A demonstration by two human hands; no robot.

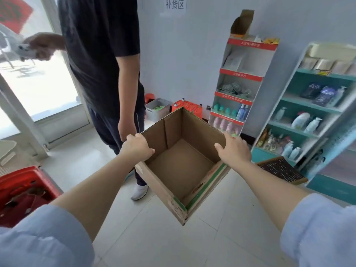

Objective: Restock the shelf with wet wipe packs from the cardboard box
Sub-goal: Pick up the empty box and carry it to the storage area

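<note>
Evidently empty: the box holds no more packs

**Head view.** Both arms reach forward and carry the cardboard box (200, 132) in the air above the tiled floor (154, 237), one corner pointing back toward the wearer. The left hand (136, 148) has its grip clamped on the left rim, thumb inside and fingers down the outer wall. The right hand (234, 151) is clamped on the right rim in the same way. Its flaps are open and the bare cardboard bottom shows, with no wet wipe pack in it.

To the right stands the teal shelf (292, 129), its boards stocked with bottles and dark blue pouches (325, 95). These pouches may be the wet wipe packs, but they are too blurred to say. A narrow display rack (241, 74) with red strips stands against the wall behind the box.

Judging by the bare box, the restocking itself looks finished, or this box's share of it. What seems left is to set the empty box aside.

Also nearby: another person (100, 54) stands just beyond the box, a red basket (23, 172) sits at lower left, and a grey basket (159, 114) rests on the floor by the wall.
</note>
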